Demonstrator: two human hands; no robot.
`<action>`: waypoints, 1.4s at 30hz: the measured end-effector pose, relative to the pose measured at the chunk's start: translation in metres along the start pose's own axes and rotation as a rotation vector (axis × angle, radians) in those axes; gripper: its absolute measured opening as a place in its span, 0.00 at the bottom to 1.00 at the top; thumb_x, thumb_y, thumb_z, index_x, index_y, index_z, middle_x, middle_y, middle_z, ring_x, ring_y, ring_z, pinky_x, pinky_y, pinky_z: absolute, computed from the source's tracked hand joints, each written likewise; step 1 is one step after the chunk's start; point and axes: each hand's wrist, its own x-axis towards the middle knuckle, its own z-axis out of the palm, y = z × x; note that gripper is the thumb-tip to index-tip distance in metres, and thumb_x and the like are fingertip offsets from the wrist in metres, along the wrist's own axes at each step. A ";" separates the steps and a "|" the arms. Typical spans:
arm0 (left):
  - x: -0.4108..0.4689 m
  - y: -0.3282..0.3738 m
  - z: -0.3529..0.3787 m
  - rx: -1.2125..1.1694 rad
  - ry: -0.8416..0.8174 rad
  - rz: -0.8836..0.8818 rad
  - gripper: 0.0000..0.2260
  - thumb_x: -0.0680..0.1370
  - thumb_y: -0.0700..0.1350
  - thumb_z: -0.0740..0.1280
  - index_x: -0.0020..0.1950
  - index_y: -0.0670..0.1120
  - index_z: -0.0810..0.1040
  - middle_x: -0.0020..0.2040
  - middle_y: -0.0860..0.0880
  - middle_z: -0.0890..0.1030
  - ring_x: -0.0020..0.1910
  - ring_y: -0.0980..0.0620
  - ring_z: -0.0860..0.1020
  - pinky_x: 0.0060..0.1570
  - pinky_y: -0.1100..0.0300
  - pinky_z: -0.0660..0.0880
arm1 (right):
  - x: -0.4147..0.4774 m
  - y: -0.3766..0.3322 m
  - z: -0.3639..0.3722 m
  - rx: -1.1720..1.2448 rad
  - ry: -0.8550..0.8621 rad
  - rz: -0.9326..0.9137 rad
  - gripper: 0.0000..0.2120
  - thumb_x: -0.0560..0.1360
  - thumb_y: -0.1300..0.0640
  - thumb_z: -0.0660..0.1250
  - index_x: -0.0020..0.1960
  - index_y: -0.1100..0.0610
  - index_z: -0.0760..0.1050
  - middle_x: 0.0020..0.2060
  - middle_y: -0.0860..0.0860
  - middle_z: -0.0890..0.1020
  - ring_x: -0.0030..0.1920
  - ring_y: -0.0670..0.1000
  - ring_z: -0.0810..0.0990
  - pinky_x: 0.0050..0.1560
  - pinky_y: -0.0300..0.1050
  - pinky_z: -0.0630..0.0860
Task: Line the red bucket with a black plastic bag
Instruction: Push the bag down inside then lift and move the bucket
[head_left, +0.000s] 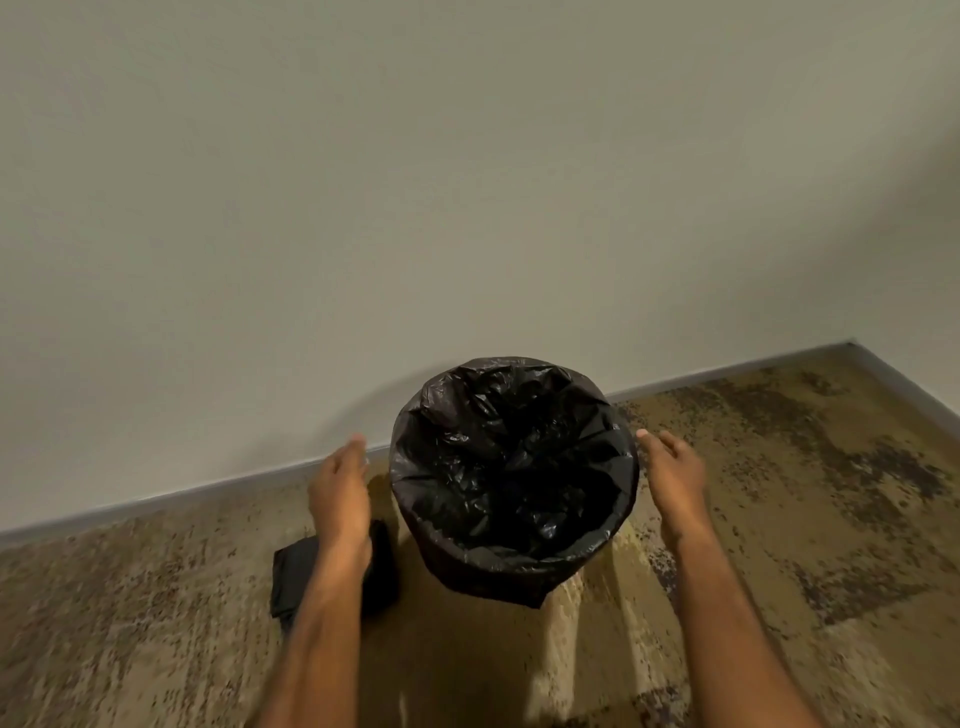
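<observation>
A black plastic bag (511, 467) fills a round bucket standing on the floor near the wall. The bag is folded out over the rim and hangs down the sides, so the bucket's red surface is hidden. My left hand (337, 493) hovers to the left of the bucket, fingers apart, holding nothing and clear of the bag. My right hand (675, 478) is just right of the rim, fingers extended and empty, very close to the bag; whether it touches, I cannot tell.
A folded stack of black bags (296, 577) lies on the floor left of the bucket, partly under my left forearm. A pale wall with a grey baseboard (182, 491) runs behind. The floor (779, 519) is mottled brown.
</observation>
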 end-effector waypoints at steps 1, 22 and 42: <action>0.000 0.009 0.003 0.120 -0.119 0.024 0.24 0.78 0.60 0.65 0.68 0.46 0.76 0.65 0.47 0.79 0.60 0.50 0.77 0.63 0.50 0.72 | 0.005 -0.003 -0.003 -0.080 -0.028 -0.008 0.26 0.77 0.44 0.66 0.71 0.54 0.72 0.68 0.54 0.76 0.66 0.56 0.75 0.68 0.58 0.70; -0.007 0.093 0.015 0.535 -0.302 -0.052 0.14 0.75 0.45 0.73 0.47 0.33 0.82 0.41 0.41 0.77 0.40 0.46 0.75 0.42 0.53 0.71 | 0.025 -0.074 -0.029 -0.258 -0.215 -0.006 0.19 0.77 0.53 0.69 0.45 0.71 0.79 0.34 0.64 0.78 0.34 0.53 0.73 0.37 0.45 0.68; -0.202 0.462 0.014 0.628 -0.463 -0.041 0.10 0.75 0.44 0.74 0.44 0.36 0.83 0.46 0.35 0.84 0.44 0.39 0.84 0.50 0.42 0.83 | -0.148 -0.379 -0.227 -0.222 -0.103 0.052 0.14 0.78 0.50 0.67 0.40 0.57 0.84 0.33 0.53 0.85 0.32 0.50 0.78 0.35 0.44 0.73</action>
